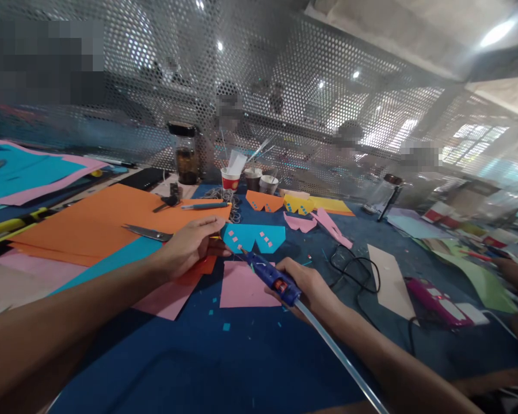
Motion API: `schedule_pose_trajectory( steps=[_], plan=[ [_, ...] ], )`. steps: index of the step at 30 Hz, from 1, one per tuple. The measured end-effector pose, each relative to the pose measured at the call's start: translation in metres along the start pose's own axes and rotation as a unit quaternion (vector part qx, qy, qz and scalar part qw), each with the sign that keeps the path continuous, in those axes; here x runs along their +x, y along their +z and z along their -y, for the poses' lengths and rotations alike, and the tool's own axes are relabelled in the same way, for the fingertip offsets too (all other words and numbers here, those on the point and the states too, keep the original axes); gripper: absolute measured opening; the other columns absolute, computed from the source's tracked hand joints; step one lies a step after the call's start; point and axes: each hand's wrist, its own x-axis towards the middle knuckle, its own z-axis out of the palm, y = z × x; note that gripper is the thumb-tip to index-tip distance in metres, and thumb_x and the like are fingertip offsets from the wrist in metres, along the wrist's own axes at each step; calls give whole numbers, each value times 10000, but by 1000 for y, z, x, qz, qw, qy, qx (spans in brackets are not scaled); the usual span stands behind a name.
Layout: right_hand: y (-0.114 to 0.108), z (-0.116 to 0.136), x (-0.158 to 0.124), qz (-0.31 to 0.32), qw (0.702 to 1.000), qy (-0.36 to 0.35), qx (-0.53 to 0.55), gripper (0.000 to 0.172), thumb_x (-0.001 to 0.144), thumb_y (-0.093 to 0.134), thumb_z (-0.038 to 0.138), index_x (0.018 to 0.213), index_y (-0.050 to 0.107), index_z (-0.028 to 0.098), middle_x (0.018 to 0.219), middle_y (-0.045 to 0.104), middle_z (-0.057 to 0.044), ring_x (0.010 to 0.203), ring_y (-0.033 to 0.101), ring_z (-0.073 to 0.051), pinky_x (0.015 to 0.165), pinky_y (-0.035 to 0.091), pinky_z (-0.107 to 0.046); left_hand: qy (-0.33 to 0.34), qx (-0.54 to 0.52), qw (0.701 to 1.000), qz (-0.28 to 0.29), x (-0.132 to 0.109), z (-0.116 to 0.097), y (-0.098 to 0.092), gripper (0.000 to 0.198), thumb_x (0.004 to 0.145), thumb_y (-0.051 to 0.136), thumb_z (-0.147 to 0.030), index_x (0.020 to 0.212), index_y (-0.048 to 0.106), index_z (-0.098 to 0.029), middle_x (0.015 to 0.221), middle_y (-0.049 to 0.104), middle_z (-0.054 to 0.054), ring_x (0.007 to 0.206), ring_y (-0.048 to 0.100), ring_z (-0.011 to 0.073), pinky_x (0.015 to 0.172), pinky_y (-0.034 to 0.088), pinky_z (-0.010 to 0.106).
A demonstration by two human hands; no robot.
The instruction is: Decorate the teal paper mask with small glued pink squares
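Note:
My left hand (192, 244) is closed on the left edge of a blue paper mask (254, 237), which carries small pink squares on both halves. In my right hand (304, 282) is a blue hot glue gun (271, 277), its nozzle at the lower left part of the mask. A long clear glue stick (336, 351) runs out of its back end. Below the mask lies a pink paper sheet (252, 287). Beyond it are an orange mask (264, 200), a yellow mask (297, 203) and a pink mask shape (300, 222).
Scissors (149, 232) and a pen (205, 205) lie on orange sheets (90, 224) at left. Paper cups (230, 180) and a lidded jar (185, 155) stand by the perforated screen. At right are a black cord (349, 267), a magenta power strip (438, 302) and another person's hand (515, 273).

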Motion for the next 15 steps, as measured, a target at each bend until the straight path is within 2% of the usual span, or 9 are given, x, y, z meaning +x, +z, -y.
schedule_pose_trajectory(
  steps=[8,15],
  plan=[
    [-1,2,0,22,1000,20,-8,374,734,604,12,1023,529,237,895,671,8,637,561,-122,602,367,-207,6,6,1000,17,-2,-1,1,150,926,661,-345,903,658,-197,866,754,49,770,712,209,728,596,338],
    [3,1,0,16,999,41,-2,345,738,642,45,1008,534,229,782,625,34,582,492,-110,578,343,-200,5,8,1000,8,-3,-3,5,153,925,661,-336,908,652,-185,791,726,33,740,710,208,691,596,334]
  ],
)
